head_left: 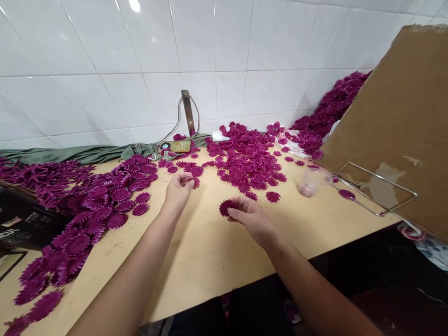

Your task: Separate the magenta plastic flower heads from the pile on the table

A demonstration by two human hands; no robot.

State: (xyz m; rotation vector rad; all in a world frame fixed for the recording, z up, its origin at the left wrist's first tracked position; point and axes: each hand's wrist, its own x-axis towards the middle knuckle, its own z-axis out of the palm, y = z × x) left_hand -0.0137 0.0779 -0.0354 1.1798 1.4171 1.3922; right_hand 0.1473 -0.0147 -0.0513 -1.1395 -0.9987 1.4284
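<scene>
My right hand (250, 215) pinches a dark purple flower-shaped disc (224, 208) with a toothed edge between thumb and fingers, just above the table. To the left and a bit farther back, my left hand (178, 190) is closed in a pinch at a smaller-looking purple flower piece (196, 182). Its fingers partly hide that piece. Behind both hands spreads a loose heap of the same purple flower pieces (245, 156). One single flower piece (272, 197) lies apart, right of my right hand.
A long pile of layered purple flowers (100, 200) runs along the left, beside a black box (28, 224). At the right stand a clear plastic cup (311, 182), a wire frame (381, 179) and a leaning cardboard sheet (388, 126). A yellowish device (178, 146) lies near the tiled wall.
</scene>
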